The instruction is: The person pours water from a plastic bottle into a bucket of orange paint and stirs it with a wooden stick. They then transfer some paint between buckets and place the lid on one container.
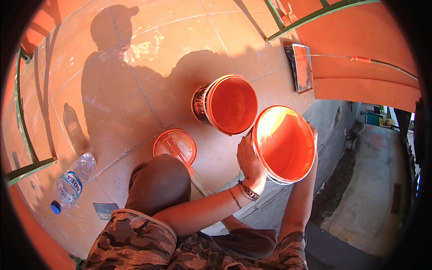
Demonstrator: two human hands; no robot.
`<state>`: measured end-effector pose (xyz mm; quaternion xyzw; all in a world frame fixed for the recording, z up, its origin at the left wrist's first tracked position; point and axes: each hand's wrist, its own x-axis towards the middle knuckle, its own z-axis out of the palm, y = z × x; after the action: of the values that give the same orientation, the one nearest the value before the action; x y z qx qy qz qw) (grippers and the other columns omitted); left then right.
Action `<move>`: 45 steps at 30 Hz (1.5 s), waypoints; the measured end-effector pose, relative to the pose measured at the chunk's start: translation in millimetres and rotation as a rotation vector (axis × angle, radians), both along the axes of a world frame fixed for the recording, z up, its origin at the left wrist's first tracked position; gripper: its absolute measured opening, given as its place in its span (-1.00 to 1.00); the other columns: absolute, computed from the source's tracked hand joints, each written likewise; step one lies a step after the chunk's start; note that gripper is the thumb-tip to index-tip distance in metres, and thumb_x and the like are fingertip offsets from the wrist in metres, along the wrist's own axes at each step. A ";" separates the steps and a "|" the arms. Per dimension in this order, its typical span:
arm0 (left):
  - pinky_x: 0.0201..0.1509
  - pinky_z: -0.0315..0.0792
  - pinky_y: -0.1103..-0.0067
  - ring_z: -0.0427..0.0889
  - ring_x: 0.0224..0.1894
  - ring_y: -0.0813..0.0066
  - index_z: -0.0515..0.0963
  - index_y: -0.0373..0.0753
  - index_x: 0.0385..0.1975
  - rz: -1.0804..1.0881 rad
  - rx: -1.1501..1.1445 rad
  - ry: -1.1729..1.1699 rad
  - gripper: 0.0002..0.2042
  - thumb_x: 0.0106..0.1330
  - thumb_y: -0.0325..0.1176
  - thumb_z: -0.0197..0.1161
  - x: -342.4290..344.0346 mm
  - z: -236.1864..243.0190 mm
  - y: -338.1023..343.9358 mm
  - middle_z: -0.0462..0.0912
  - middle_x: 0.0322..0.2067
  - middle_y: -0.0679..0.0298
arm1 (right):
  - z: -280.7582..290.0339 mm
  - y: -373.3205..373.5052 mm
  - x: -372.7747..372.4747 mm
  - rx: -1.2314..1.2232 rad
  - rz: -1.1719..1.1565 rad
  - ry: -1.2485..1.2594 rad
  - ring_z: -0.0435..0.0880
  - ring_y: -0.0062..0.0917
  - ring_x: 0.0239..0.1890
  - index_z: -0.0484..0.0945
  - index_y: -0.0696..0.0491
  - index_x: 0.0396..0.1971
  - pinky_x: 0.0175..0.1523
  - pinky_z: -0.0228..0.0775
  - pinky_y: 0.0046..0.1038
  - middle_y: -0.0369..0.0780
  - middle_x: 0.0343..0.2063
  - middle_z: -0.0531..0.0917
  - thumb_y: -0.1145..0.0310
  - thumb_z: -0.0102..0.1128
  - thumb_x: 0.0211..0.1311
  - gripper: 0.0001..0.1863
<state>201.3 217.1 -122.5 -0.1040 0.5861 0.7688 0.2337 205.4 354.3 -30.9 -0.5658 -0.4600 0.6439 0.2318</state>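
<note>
Sunlit orange tiled floor (pixel 112 90) at a ledge — both hands (pixel 250 162) clamped on a tilted orange paint bucket (pixel 284 144).

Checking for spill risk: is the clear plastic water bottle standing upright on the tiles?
No: the water bottle lies on its side on the tiled floor, its blue cap toward the lower left, apart from both hands.

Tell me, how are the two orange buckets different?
The near bucket is gripped by both hands, the left hand and the right hand on its rim, out at the ledge; the far bucket rests on the tiled floor, untouched. The near bucket glows in sunlight, while the far bucket looks more shaded. The far bucket shows a dark outer wall. Both are round, open and orange inside.
</note>
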 end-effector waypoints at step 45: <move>0.27 0.17 0.29 0.33 0.16 0.06 0.32 -0.31 0.16 -0.175 0.067 -0.345 -0.62 0.46 -0.29 -0.22 -4.6 6.9 -7.0 0.40 0.09 -0.05 | 1.1 1.5 -2.6 0.129 0.014 -0.143 0.35 -0.56 -0.65 0.41 -0.01 -0.58 -0.48 0.38 -0.52 -0.37 -0.64 0.45 0.34 0.02 0.24 -0.81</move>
<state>196.7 210.2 -115.7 -0.1748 0.5181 0.7356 0.4000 202.8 355.7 -29.8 -0.5909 -0.5199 0.5726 0.2295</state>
